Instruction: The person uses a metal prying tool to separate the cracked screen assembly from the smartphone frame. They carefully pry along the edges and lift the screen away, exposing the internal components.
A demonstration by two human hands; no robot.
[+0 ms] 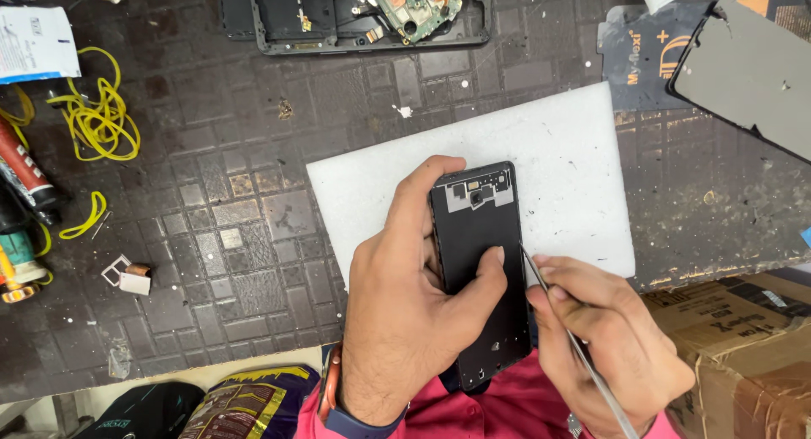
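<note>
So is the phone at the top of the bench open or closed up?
Open. The phone lies with its back cover off, the green circuit board and inner frame bare to view.

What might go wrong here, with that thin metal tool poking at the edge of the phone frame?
The thin metal tool in the right hand meets the edge of the black phone frame; a slip might scratch it or jab the left hand's thumb resting close by. The frame's lower end overhangs the white foam sheet, so hard prying could flex it.
</note>
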